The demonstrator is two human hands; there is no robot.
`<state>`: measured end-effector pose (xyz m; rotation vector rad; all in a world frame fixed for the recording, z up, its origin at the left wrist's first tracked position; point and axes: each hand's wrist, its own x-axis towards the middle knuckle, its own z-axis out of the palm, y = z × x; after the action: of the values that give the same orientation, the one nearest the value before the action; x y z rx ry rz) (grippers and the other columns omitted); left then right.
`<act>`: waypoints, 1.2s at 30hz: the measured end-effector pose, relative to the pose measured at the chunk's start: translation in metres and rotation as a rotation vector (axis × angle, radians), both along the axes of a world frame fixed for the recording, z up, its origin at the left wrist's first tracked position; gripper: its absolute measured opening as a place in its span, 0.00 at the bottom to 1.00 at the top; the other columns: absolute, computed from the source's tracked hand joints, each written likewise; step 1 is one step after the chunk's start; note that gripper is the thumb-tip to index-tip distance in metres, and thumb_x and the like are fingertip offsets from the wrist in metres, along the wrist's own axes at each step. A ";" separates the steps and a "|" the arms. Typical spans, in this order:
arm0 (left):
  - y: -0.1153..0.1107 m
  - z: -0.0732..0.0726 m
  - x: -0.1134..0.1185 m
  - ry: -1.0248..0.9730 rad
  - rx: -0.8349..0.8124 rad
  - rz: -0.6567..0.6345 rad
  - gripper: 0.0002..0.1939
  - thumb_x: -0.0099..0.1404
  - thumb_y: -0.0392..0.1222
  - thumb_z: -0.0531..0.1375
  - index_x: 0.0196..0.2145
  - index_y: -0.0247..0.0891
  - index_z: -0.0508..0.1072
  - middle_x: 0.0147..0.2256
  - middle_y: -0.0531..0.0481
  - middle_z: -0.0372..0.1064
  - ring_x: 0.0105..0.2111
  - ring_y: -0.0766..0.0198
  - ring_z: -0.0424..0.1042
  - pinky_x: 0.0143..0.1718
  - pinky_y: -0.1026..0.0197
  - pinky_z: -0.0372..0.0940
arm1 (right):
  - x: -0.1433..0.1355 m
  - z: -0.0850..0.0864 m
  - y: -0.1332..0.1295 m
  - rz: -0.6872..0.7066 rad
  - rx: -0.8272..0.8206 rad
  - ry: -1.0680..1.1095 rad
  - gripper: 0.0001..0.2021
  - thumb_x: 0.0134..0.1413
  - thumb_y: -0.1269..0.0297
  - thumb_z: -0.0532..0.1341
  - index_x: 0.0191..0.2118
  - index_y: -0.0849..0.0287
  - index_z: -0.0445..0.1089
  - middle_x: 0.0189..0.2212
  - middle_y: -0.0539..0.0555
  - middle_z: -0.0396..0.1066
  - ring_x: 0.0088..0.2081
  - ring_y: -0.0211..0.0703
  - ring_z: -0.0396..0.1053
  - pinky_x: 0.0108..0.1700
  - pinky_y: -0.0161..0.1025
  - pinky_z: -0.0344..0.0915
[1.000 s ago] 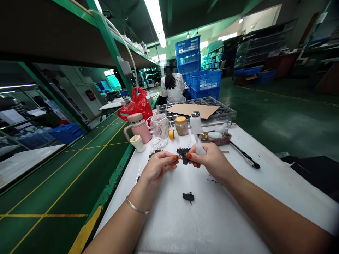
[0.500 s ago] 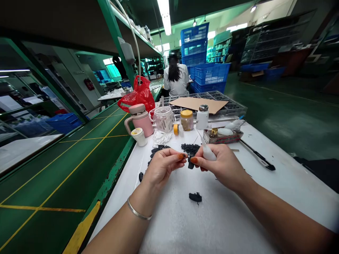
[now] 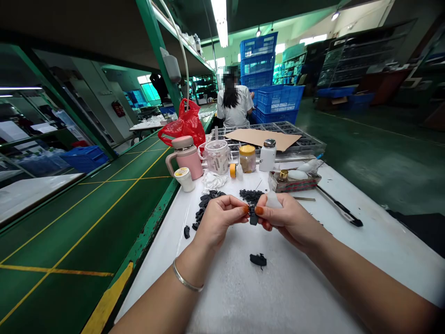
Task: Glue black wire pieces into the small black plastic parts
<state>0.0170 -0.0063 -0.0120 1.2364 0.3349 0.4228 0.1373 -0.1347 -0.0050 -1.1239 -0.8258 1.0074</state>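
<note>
Over the white table, my right hand (image 3: pixel 287 215) grips a small black part (image 3: pixel 253 218) between thumb and fingers, with a translucent white bottle (image 3: pixel 273 200) tucked in the same hand. My left hand (image 3: pixel 224 218) pinches at the left side of that part; whatever lies between its fingertips is too small to make out. Behind the hands is a pile of tiny black pieces (image 3: pixel 251 195). Larger black parts (image 3: pixel 205 199) are heaped beyond my left hand. One black part (image 3: pixel 258 260) lies alone nearer to me.
A pink thermos (image 3: pixel 191 162), cups, jars and a small tray (image 3: pixel 295 184) of bottles stand behind. A black-handled tool (image 3: pixel 340 206) lies right. Left runs a green conveyor (image 3: pixel 104 208). A person (image 3: pixel 233 104) sits ahead beside blue crates (image 3: pixel 278 99).
My left hand has moved slightly right, its fingertips now against the black part. The white bottle in my right hand is tilted differently. The view has shifted a little.
</note>
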 end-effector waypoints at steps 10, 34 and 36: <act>-0.004 0.001 0.000 0.006 0.237 -0.004 0.11 0.54 0.38 0.64 0.33 0.26 0.77 0.29 0.41 0.71 0.29 0.63 0.69 0.32 0.65 0.65 | -0.003 -0.001 0.001 0.000 -0.001 0.090 0.16 0.45 0.59 0.70 0.27 0.64 0.65 0.23 0.52 0.66 0.23 0.33 0.59 0.25 0.30 0.53; -0.001 -0.010 0.001 -0.010 -0.169 -0.212 0.18 0.49 0.39 0.71 0.31 0.29 0.68 0.29 0.43 0.69 0.29 0.61 0.71 0.34 0.61 0.66 | -0.005 0.000 0.001 0.069 0.090 -0.031 0.18 0.46 0.54 0.70 0.27 0.64 0.66 0.20 0.50 0.65 0.23 0.36 0.60 0.26 0.32 0.55; 0.001 -0.008 -0.001 0.008 -0.177 -0.217 0.18 0.49 0.39 0.72 0.31 0.29 0.68 0.29 0.44 0.68 0.28 0.63 0.70 0.30 0.65 0.66 | -0.002 0.002 -0.001 0.070 0.093 -0.055 0.17 0.47 0.55 0.70 0.28 0.64 0.67 0.21 0.51 0.66 0.23 0.36 0.61 0.27 0.33 0.56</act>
<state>0.0164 -0.0048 -0.0198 1.0880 0.2360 0.1973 0.1352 -0.1355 -0.0034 -1.0531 -0.9529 0.9891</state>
